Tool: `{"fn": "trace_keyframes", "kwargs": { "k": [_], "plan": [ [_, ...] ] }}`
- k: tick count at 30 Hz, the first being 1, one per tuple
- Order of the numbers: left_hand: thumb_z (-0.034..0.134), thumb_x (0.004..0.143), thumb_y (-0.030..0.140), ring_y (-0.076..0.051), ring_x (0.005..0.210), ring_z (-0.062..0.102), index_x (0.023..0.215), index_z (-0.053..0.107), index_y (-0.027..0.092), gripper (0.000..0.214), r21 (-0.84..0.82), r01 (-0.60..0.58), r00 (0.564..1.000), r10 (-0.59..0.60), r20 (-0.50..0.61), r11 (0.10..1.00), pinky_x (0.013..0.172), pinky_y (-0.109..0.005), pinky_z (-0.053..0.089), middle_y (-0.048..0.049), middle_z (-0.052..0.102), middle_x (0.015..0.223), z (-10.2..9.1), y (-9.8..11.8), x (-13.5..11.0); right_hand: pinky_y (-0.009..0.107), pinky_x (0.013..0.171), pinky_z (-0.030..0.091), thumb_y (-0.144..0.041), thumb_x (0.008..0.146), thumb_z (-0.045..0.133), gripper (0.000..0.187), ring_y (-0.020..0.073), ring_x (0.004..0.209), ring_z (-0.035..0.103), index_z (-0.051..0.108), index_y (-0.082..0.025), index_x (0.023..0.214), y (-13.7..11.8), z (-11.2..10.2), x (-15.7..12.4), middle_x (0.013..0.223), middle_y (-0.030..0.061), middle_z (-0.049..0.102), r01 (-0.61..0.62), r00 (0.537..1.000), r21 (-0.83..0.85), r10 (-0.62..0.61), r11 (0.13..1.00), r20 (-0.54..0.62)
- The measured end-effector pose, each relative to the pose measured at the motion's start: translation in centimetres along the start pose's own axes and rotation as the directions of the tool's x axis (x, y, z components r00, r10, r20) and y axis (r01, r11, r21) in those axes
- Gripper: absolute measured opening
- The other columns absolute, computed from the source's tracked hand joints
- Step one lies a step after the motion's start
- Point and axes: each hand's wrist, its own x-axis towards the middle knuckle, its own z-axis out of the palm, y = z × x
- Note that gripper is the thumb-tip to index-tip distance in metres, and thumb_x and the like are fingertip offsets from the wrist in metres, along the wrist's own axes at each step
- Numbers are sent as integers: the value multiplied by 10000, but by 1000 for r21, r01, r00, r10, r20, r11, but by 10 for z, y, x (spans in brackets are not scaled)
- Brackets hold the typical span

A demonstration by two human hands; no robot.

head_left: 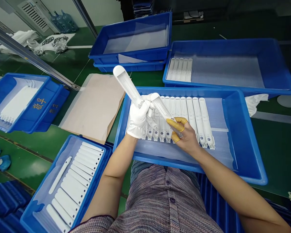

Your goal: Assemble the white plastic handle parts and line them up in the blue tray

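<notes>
My left hand (138,118), in a white glove, is closed around a long white plastic housing (127,83) with a rounded end that points up and left. Yellow finger cots cover some fingertips of my right hand (184,132). Pinched in that hand is a second white strip-shaped housing (163,106), its rounded end leaning toward the left glove. Below both hands a blue tray (247,139) holds a row of similar white housings (203,123) on a pale liner sheet. The left glove hides part of that row.
At lower left, another blue tray (29,210) carries white strips on a liner. Brown paper sheets (92,103) lie left of the middle tray. Further blue trays (135,55) stand behind, one at the back right (276,71) holding several housings. More stacked trays (48,106) are at far left.
</notes>
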Motion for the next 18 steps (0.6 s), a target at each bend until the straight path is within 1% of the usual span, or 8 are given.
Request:
{"fn": "trace_keyframes", "kwargs": {
  "k": [3, 8, 10, 12, 14, 15, 16, 18],
  "plan": [
    [808, 847, 481, -58, 439, 483, 805, 720, 173, 323, -3, 28, 1000, -28, -9, 1000, 440, -187, 440, 21, 609, 610, 2, 0, -2, 316, 840, 606, 7, 813, 537, 815, 175, 1004, 670, 555, -460, 1481, 0, 0, 0, 1208, 30, 579, -10, 1000, 5, 10, 1000, 0],
    [785, 865, 503, -67, 452, 513, 713, 690, 176, 373, 16, 75, 996, -76, 56, 997, 434, -189, 454, 24, 584, 567, 6, -2, -2, 306, 865, 601, 3, 846, 525, 818, 167, 1018, 669, 522, -487, 1501, -1, -3, 2, 1208, 28, 566, -1, 1000, 21, 1, 1000, -8],
    [816, 844, 480, -62, 465, 531, 703, 689, 171, 362, -12, 80, 995, -79, 56, 997, 453, -186, 474, 18, 607, 593, 7, -2, -3, 310, 877, 599, -3, 855, 525, 806, 171, 1031, 668, 525, -487, 1498, 0, -3, 2, 1209, 28, 566, 0, 1000, 21, 0, 1000, -8],
    [850, 813, 464, -63, 462, 537, 710, 682, 169, 354, -60, 96, 995, -93, 44, 994, 434, -180, 469, 19, 615, 604, 8, -2, -4, 319, 883, 599, -17, 864, 528, 774, 181, 1053, 667, 538, -469, 1492, 2, -2, 1, 1213, 32, 573, -8, 1000, 23, 8, 1000, 1],
    [821, 832, 516, -68, 419, 509, 791, 708, 175, 362, -91, 121, 992, -118, 36, 988, 377, -178, 426, 33, 585, 566, 9, -3, -6, 352, 929, 595, -58, 888, 537, 704, 200, 1103, 659, 555, -436, 1482, 4, -1, 1, 1234, 44, 574, -23, 1000, 34, 22, 999, 11],
    [772, 858, 580, -69, 393, 487, 867, 730, 178, 404, -99, 140, 990, -137, 33, 985, 354, -182, 402, 34, 581, 557, 9, -3, -6, 380, 969, 586, -94, 909, 544, 652, 212, 1139, 651, 562, -417, 1476, 4, -1, 2, 1249, 52, 573, -37, 999, 43, 37, 998, 13],
    [696, 883, 660, -70, 375, 472, 960, 746, 179, 490, -105, 159, 987, -156, 36, 982, 345, -190, 388, 29, 590, 560, 9, -4, -7, 411, 1013, 570, -141, 932, 556, 596, 227, 1176, 638, 567, -395, 1471, 5, -4, 3, 1263, 61, 571, -63, 998, 49, 62, 997, 12],
    [524, 906, 795, -75, 375, 480, 1122, 743, 173, 693, -123, 187, 982, -181, 58, 975, 377, -204, 414, 8, 613, 579, 9, -5, -7, 463, 1074, 538, -252, 953, 596, 533, 255, 1227, 616, 562, -353, 1475, 7, -15, 6, 1280, 81, 572, -153, 988, 31, 153, 988, -6]
  ]
}}
